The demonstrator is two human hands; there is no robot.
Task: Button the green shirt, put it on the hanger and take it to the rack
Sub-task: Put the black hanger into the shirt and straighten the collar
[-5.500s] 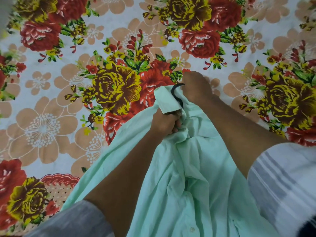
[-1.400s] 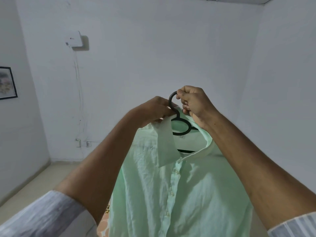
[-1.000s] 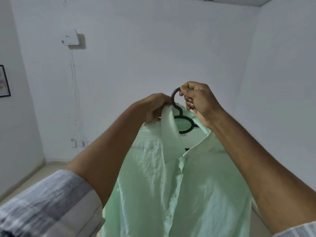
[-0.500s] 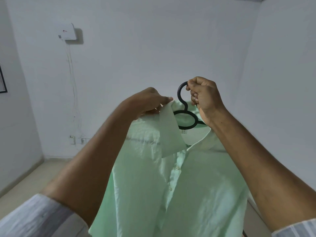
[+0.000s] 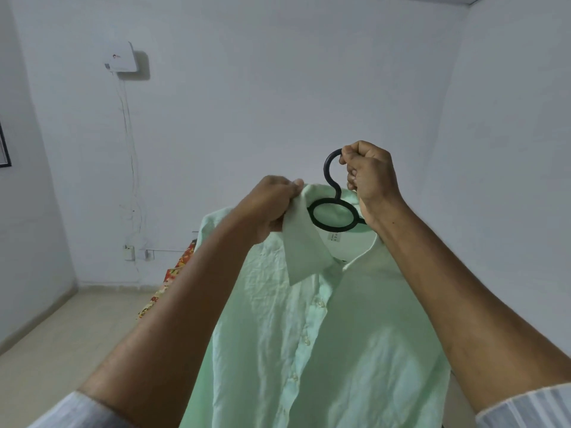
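The pale green shirt point(image 5: 324, 341) hangs in the air in front of me on a black hanger point(image 5: 331, 193), buttoned down the front. My right hand point(image 5: 369, 177) grips the hanger's hook from the right and holds the shirt up. My left hand point(image 5: 272, 208) pinches the left collar flap beside the hanger's ring. The hanger's shoulders are hidden inside the shirt. No rack is in view.
White walls stand ahead and to the right. A white box point(image 5: 121, 57) with a cable running down sits high on the far wall. The flowered bedsheet point(image 5: 173, 279) shows at the shirt's left edge, and pale floor point(image 5: 68, 338) lies lower left.
Since 5.5 s ago the shirt was lifted off the flowered bed and held up on the hanger. Over the last second both hands shifted slightly right, with the left hand working the collar.
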